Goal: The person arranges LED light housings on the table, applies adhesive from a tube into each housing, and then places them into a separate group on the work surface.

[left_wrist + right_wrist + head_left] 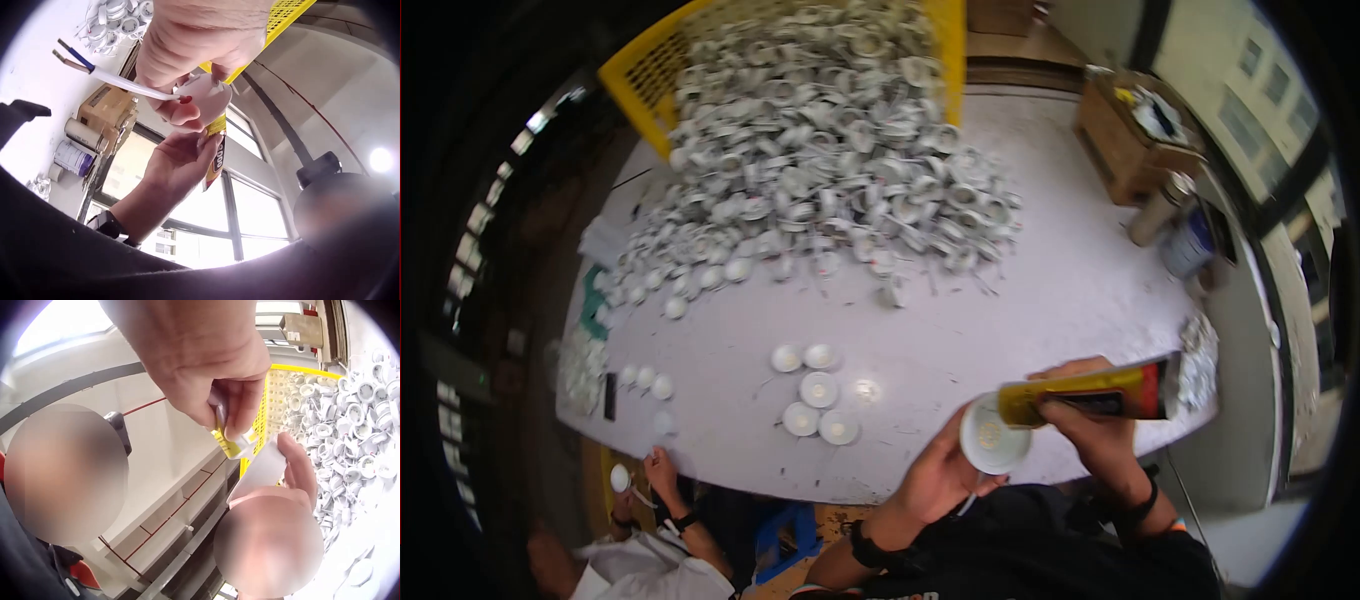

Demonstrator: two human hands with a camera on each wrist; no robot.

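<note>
My left hand (932, 482) holds a round white lamp housing (990, 458) by its edge, its pale dished face turned up. From its back, a white cable (125, 84) with blue and brown wire ends sticks out in the left wrist view. My right hand (1097, 440) grips a yellow, black and red glue tube (1135, 388), tilted so that its front end overlaps the housing's rim in the head view. The tube's nozzle is hidden there. Several similar white lamp pieces (819, 389) lie grouped on the table to the left of my hands.
A big heap of white lamp housings (830, 180) spills from a yellow crate (951, 60) onto the table (1060, 270). Cardboard box (1135, 140), metal flask (1162, 208) and blue-white can (1188, 246) stand at right. Another person's hand (663, 475) is at lower left.
</note>
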